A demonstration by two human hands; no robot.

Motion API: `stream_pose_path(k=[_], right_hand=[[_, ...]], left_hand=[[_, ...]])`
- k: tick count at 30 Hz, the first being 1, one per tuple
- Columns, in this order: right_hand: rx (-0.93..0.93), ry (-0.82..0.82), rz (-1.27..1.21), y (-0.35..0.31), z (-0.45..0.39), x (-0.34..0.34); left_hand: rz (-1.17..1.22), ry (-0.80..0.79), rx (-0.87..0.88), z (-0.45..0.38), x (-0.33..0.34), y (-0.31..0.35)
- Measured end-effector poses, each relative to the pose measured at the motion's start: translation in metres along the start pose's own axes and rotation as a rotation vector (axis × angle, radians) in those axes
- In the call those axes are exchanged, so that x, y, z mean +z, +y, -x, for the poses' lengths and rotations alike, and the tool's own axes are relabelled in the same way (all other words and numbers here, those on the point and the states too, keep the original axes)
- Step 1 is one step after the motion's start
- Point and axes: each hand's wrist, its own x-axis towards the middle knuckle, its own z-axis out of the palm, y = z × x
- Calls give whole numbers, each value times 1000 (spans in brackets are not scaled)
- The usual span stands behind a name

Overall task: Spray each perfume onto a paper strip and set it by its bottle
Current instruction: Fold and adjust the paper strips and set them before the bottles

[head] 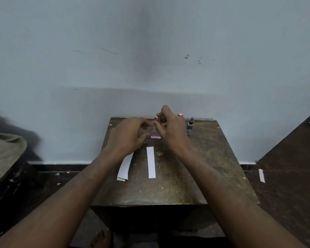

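Pink perfume bottle [156, 130] stood upright at the back of the worn table [177, 185], between both hands. Right hand [172, 127] pinched its cap; left hand [128, 134] curled beside it, grip unclear. Two paper strips [151, 162] lay nearer.

the right hand [170, 129] hides all but the pink cap [180, 114] of a second bottle behind it.

We see three bottles [155, 130] at table's [177, 185] back edge; two strips [151, 162] before them.
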Motion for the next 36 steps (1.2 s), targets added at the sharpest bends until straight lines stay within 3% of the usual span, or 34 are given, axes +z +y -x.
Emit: stream_pose_path(k=[9,22,31,36], right_hand=[[-13,-175,61,1,7,-5],[-6,30,-55,3,3,-24],[13,-37,-41,6,11,-17],[-29,-119,-71,-6,13,-7]], left_hand=[[-227,-169,38,19,-1,-3],[-198,-110,5,0,5,-2],[-181,-45,-62,-2,3,-13],[-212,-89,-120,0,2,-27]])
